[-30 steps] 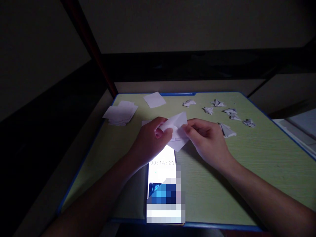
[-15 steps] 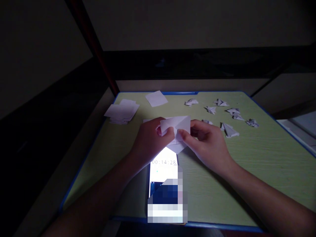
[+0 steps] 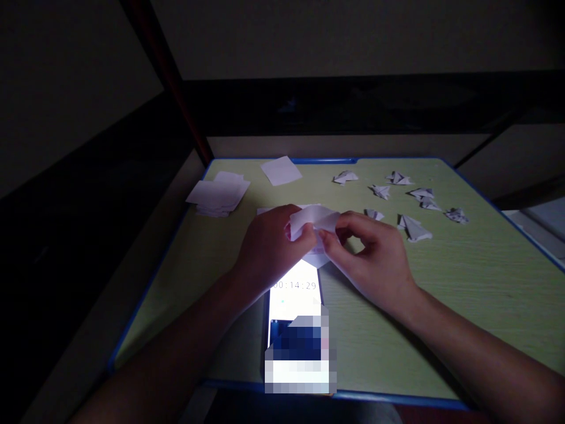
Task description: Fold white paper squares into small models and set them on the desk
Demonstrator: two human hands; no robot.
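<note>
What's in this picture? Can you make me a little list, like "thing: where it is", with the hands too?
Left hand: holds the folded paper at its left side
Right hand: pinches the same paper at its right side
Phone: on the table, nearer than the paper, screen lit, "14:29" readable
Pile of sheets: far left of the table
Single sheet: near the far edge, right of the pile
Folded pieces: several, scattered toward the far right
Table colour: green top, blue rim

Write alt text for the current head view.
A person's left hand and right hand hold a folded paper near a lit phone on a green table. Loose sheets lie to the left, small folded pieces to the right.
</note>
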